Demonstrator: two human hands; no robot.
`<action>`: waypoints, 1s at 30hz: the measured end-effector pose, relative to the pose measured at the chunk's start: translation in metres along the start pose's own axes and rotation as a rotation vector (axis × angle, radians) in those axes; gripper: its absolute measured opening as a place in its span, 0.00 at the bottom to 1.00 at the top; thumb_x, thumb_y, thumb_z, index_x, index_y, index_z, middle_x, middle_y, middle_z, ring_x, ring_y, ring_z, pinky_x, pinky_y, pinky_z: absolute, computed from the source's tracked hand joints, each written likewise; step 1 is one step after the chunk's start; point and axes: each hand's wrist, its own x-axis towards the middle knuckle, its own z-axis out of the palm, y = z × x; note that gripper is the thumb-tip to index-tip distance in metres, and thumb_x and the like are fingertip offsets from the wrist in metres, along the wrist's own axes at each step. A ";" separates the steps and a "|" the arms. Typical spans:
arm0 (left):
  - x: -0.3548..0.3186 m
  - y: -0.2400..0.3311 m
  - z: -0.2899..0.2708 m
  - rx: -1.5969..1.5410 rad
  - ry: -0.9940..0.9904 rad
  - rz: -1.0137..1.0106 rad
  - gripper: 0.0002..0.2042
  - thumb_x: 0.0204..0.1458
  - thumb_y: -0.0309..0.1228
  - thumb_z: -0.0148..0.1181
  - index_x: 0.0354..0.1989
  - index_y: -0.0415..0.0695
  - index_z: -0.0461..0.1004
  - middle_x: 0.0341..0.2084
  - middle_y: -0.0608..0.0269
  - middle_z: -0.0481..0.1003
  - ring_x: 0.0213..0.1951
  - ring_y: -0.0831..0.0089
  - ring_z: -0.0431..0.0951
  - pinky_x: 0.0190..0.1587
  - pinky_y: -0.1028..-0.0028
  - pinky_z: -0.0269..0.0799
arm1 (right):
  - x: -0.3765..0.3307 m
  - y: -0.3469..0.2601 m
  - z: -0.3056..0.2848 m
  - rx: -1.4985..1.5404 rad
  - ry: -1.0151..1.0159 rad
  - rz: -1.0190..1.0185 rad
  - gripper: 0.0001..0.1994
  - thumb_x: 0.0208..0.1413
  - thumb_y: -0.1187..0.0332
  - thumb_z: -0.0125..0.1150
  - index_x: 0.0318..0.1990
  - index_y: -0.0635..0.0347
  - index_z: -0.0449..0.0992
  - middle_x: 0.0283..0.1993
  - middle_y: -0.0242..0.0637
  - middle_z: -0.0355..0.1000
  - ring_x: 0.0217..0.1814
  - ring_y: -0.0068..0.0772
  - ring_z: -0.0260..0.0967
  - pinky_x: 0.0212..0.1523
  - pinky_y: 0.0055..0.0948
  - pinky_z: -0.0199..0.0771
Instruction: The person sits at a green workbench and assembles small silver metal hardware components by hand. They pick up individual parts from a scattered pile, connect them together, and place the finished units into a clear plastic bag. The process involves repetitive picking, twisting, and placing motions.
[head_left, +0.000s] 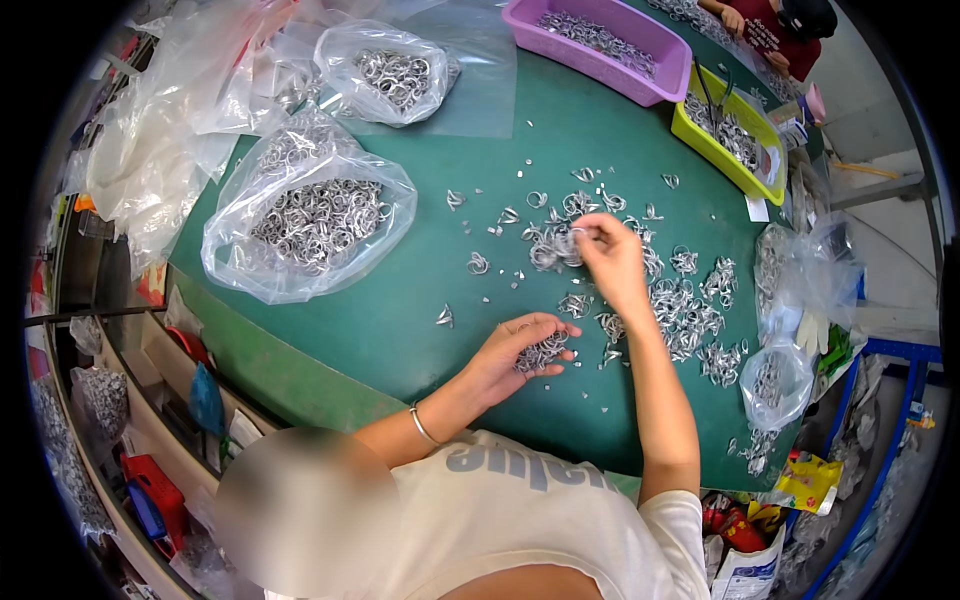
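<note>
My left hand [503, 355] is cupped around a handful of silver metal rings [543, 351], just above the green table. A bangle circles that wrist. Farther off and to the right, my right hand [614, 262] pinches its thumb and fingers together at a cluster of silver rings [552, 248]. Motion smears the rings by those fingertips, so how many are pinched cannot be told. A large loose pile of rings [685, 318] spreads beside my right forearm, with small bunches and tiny silver pieces scattered around both hands.
On the left, an open clear bag [325, 225] bulges with rings; another bag [395, 78] lies behind it. A purple bin [600, 62] and a lime-green bin [728, 150] hold metal pieces at the far right. Another person [780, 35] works beyond them. Drawers [150, 370] line the left.
</note>
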 end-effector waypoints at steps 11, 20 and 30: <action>-0.001 0.008 -0.004 0.062 -0.092 -0.027 0.06 0.52 0.30 0.55 0.35 0.42 0.72 0.36 0.57 0.73 0.37 0.69 0.76 0.34 0.73 0.77 | -0.005 -0.007 -0.049 -0.036 0.201 0.084 0.06 0.52 0.79 0.52 0.37 0.64 0.73 0.30 0.36 0.72 0.29 0.24 0.68 0.29 0.22 0.66; -0.004 0.004 0.002 0.165 -0.115 -0.047 0.07 0.54 0.33 0.54 0.36 0.42 0.72 0.39 0.56 0.73 0.39 0.68 0.76 0.35 0.73 0.76 | 0.002 -0.030 0.014 -0.774 0.057 -0.353 0.24 0.40 0.68 0.66 0.49 0.57 0.69 0.57 0.43 0.60 0.61 0.52 0.50 0.56 0.45 0.57; -0.011 -0.003 0.007 0.244 -0.254 -0.124 0.17 0.58 0.44 0.45 0.37 0.41 0.72 0.42 0.54 0.73 0.40 0.65 0.77 0.36 0.72 0.76 | -0.016 0.000 -0.006 -0.337 0.185 -0.134 0.14 0.42 0.81 0.57 0.40 0.61 0.73 0.44 0.41 0.69 0.31 0.32 0.68 0.31 0.26 0.71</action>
